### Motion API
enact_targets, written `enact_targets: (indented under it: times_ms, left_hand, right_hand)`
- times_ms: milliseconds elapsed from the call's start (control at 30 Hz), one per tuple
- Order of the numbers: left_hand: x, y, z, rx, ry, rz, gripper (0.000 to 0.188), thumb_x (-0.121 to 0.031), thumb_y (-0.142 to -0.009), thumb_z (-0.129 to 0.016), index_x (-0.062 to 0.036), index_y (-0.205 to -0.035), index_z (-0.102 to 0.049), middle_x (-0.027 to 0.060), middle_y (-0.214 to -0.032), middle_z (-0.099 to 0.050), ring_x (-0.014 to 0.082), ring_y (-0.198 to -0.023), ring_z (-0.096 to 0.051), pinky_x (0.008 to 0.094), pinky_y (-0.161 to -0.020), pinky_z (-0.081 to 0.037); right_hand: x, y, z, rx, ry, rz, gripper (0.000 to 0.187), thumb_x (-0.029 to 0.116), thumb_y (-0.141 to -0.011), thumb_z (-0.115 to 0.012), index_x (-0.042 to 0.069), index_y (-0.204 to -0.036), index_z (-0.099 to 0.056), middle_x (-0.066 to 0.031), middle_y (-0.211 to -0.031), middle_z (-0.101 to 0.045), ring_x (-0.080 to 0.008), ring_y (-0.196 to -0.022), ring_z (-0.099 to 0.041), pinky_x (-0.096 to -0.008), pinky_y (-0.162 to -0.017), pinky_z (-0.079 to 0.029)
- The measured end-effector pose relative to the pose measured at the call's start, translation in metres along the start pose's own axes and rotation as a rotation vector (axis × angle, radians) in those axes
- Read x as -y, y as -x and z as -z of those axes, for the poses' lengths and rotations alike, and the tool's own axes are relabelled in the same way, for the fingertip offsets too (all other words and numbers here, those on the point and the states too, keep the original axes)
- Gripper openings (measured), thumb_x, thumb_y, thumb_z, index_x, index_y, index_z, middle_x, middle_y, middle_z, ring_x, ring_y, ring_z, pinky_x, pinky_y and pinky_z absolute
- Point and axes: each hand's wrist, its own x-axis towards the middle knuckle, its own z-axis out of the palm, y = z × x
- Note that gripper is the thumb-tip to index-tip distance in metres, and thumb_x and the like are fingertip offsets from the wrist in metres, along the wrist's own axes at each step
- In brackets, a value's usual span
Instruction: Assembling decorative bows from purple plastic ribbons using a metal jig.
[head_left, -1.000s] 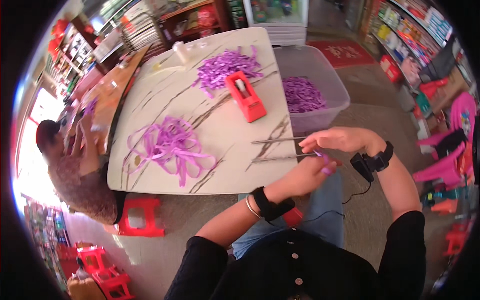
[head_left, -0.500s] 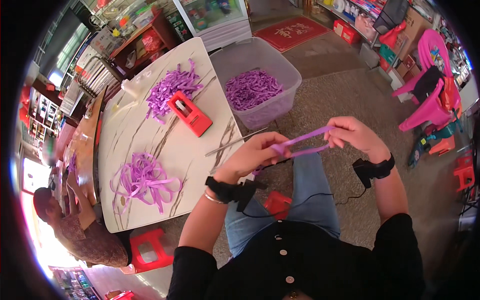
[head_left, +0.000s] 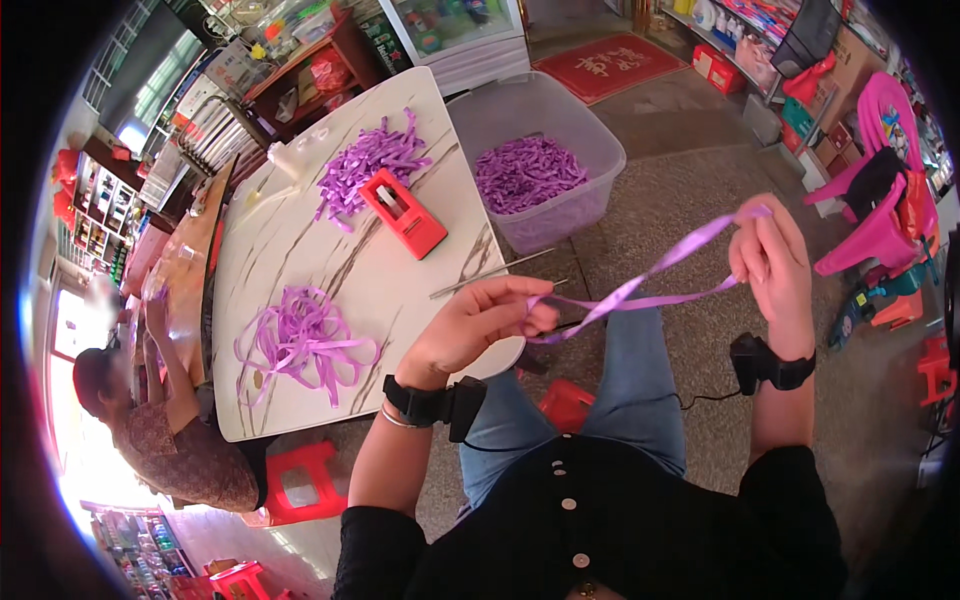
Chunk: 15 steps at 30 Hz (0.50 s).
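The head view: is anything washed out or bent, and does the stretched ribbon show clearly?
In the head view, the window at far left is blown out to white; there too, glare streaks the floor at lower left; the table looks bowed along its left edge, likely from the fisheye lens; the stretched ribbon shows clearly in that view.

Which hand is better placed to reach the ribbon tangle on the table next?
Probably the left hand: it appears by the table, nearer the tangle. The right hand is farther off; both hold one purple ribbon.
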Motion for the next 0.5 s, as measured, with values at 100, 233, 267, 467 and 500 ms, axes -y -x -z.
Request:
enact_targets:
  times_ms: [100,233,267,467,500]
  left_hand:
    - [-0.002,-0.001,-0.008,-0.053,0.251,-0.087,0.029,-0.003,-0.089,-0.037,-0.0004,-0.117,-0.045,0.0138,-0.103,-0.056,0.0227,-0.097,-0.056,0.0348,-0.087,-0.044]
    - [-0.007,-0.008,-0.019,0.023,0.421,-0.14,0.028,-0.004,-0.09,-0.036,0.0,-0.116,-0.045,0.0164,-0.11,-0.053,0.0262,-0.103,-0.053,0.0384,-0.092,-0.041]
    - [-0.009,-0.01,-0.024,0.0,0.435,-0.147,0.028,-0.004,-0.09,-0.036,0.0,-0.116,-0.045,0.0171,-0.113,-0.051,0.0266,-0.104,-0.052,0.0383,-0.092,-0.041]
    - [-0.013,-0.027,-0.053,-0.028,0.47,-0.169,0.028,-0.005,-0.09,-0.037,0.0026,-0.115,-0.044,0.0187,-0.118,-0.047,0.0271,-0.108,-0.05,0.0372,-0.093,-0.04]
    - [-0.013,-0.03,-0.054,-0.039,0.473,-0.169,0.028,-0.005,-0.09,-0.036,0.0033,-0.115,-0.044,0.0187,-0.118,-0.047,0.0267,-0.108,-0.049,0.0367,-0.094,-0.04]
  right_hand:
    - [0.02,0.018,0.013,0.25,0.119,-0.103,0.021,0.016,-0.088,-0.042,-0.001,-0.098,-0.049,-0.0024,-0.057,-0.047,-0.012,-0.048,-0.046,-0.0213,-0.049,-0.036]
    - [0.021,0.013,0.017,0.897,0.432,-0.017,0.041,0.013,-0.08,-0.057,0.001,-0.117,-0.046,-0.0114,-0.1,-0.057,-0.0201,-0.084,-0.057,-0.0279,-0.076,-0.044]
    - [0.016,0.013,0.009,0.969,0.429,0.022,0.046,0.014,-0.078,-0.059,0.001,-0.119,-0.044,-0.0117,-0.108,-0.054,-0.0212,-0.093,-0.055,-0.0296,-0.082,-0.042]
    - [-0.049,0.037,-0.068,0.516,0.077,-0.169,0.042,0.012,-0.078,-0.061,0.0,-0.115,-0.046,-0.0113,-0.11,-0.053,-0.018,-0.098,-0.052,-0.0306,-0.083,-0.04]
    - [-0.056,0.039,-0.076,0.442,0.156,-0.11,0.038,0.011,-0.079,-0.059,-0.001,-0.113,-0.047,-0.0109,-0.107,-0.055,-0.0174,-0.099,-0.052,-0.0307,-0.083,-0.041]
